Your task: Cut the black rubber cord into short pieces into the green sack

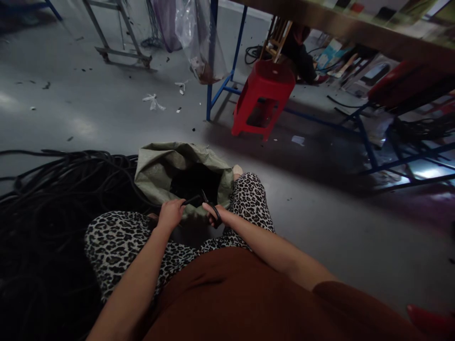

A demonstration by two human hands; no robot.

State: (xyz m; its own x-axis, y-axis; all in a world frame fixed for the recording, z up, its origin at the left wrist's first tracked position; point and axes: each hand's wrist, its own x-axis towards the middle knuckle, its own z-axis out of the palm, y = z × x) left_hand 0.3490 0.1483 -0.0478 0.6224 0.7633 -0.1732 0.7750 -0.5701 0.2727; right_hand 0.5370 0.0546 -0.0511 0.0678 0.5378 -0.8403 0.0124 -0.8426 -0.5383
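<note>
The left hand (pixel 171 212) pinches a black strip (pixel 192 201) closely; the right hand (pixel 223 215) curls around scissors (pixel 217 219); better to work above the sack (pixel 151 176).

Between the person's knees (pixel 250 192) stands the sack (pixel 151 173), with heaped cables (pixel 71 173) to its left and, beyond it rightward, a stool (pixel 273 76) near the bench (pixel 330 26).

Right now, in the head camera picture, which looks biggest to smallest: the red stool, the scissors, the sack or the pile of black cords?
Largest to smallest, as they look:
1. pile of black cords
2. sack
3. red stool
4. scissors
</note>
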